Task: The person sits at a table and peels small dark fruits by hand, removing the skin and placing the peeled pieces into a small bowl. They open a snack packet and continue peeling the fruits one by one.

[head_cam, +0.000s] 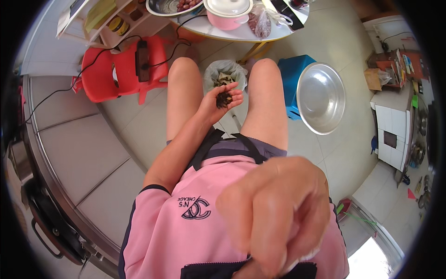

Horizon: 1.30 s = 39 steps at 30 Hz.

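My left hand is held palm up between my knees. In it rests a small heap of dark seeds, cupped by slightly curled fingers. Just beyond and below that hand stands a waste bin lined with a clear plastic bag. Dark scraps and a pale crumpled piece lie inside the bin. Large and slightly blurred, my right hand is raised close to the camera in front of my chest. Its fingers curl down towards the lower edge, and whether anything is between the fingertips is hidden.
A red plastic chair carries a dark power strip with trailing cords. Ahead, a white table bears a pink lidded pot, a bowl of grapes and bagged food. A metal basin leans against a blue stool.
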Each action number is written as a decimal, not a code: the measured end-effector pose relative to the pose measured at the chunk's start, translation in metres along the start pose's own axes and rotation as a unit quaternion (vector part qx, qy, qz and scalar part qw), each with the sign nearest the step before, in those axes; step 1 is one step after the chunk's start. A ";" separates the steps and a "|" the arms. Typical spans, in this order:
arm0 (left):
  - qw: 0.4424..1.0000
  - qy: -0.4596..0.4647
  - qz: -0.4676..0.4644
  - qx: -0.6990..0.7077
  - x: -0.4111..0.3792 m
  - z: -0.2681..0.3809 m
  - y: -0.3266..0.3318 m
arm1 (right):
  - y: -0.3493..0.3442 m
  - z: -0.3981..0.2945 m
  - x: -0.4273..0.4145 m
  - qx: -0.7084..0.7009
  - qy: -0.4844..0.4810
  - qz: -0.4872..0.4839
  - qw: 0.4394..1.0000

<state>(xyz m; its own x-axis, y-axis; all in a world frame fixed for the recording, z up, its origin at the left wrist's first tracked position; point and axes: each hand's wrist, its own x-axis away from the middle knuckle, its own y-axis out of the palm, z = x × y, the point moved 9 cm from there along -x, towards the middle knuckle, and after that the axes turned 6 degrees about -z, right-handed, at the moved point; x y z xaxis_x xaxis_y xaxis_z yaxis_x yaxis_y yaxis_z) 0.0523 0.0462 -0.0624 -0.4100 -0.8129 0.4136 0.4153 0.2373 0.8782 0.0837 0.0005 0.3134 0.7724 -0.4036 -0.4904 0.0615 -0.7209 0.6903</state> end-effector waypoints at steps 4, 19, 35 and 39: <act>1.000 -0.006 -0.008 -0.006 -0.003 -0.002 -0.002 | 0.015 -0.006 -0.002 -0.112 -0.084 0.052 0.989; 0.999 -0.026 0.026 -0.001 -0.002 -0.008 -0.011 | 0.028 -0.045 0.004 0.092 -0.243 0.156 0.953; 0.990 0.055 -0.014 -0.128 0.008 0.021 0.013 | 0.002 -0.012 0.022 0.162 0.006 0.300 0.940; 0.977 0.127 -0.033 -0.167 0.016 0.041 0.028 | -0.140 0.024 0.059 0.192 0.125 0.348 0.909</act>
<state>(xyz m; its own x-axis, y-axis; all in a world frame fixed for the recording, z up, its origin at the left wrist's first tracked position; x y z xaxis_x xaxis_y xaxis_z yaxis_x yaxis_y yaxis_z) 0.0243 0.0611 -0.0211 -0.2472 -0.9363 0.2493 0.6542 0.0285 0.7558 0.1052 0.0641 0.1751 0.6622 -0.7315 0.1625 -0.6852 -0.5034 0.5264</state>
